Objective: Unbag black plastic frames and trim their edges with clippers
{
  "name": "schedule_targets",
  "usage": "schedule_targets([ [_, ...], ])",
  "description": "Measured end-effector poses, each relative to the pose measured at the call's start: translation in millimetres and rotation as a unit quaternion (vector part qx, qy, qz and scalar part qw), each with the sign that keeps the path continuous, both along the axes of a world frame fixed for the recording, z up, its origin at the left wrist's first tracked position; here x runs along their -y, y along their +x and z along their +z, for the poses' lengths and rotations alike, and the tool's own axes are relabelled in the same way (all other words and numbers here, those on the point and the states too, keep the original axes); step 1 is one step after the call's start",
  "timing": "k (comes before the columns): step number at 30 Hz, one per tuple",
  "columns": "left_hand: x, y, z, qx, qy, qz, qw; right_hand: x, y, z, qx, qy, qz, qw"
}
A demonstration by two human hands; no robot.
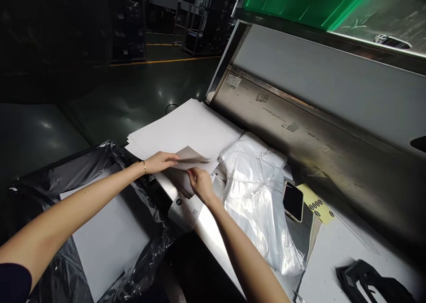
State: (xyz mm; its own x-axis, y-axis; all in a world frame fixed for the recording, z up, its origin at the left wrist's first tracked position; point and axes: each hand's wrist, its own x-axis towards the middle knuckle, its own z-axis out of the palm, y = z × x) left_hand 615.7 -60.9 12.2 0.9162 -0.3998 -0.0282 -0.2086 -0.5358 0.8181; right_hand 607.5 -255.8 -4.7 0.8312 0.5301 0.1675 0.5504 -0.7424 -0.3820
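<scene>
A stack of large white paper sheets (pixel 186 125) lies at the end of the workbench. At its near edge, a sheet of paper (pixel 192 155) is lifted and bent, its greyish side showing. My left hand (pixel 162 162), with a thin bracelet at the wrist, grips the left edge of that sheet between thumb and fingers. Closer to me, my right hand (pixel 201 183) pinches the near edge of the sheet. Below the hands, a clear bag with a printed label (pixel 184 212) hangs over the bench edge.
Tied clear plastic bags (pixel 256 192) lie right of the hands. Beyond them are a phone (pixel 293 201), a yellow card (pixel 316 203) and a black object (pixel 372 281). A black-lined bin (pixel 60 179) with a white sheet (pixel 109 232) inside stands left. A machine panel (pixel 282 112) slopes up behind.
</scene>
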Motion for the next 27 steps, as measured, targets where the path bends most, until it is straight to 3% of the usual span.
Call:
schedule_targets([
  [4,4,2,0.9,0.028,0.0,-0.003,1.0,-1,13,19.4,0.026,0.006,-0.08,0.996],
  [7,2,8,-0.3,0.039,-0.004,0.047,0.998,3,-3,15.2,0.059,-0.008,-0.134,0.989],
  [12,0,11,-1.7,0.031,-0.011,0.061,0.998,18,-37,-18.7,0.029,-0.102,-0.067,0.992],
  [15,1,10,-1.0,0.025,-0.01,0.049,0.998,22,-42,-27.0,0.012,-0.154,-0.032,0.987],
  [22,1,12,1.9,0.022,0.007,0.038,0.999,19,-19,-3.1,0.019,-0.203,0.03,0.979],
  [27,2,12,5.6,0.035,0.006,0.017,0.999,22,16,18.1,0.057,-0.179,-0.008,0.982],
])
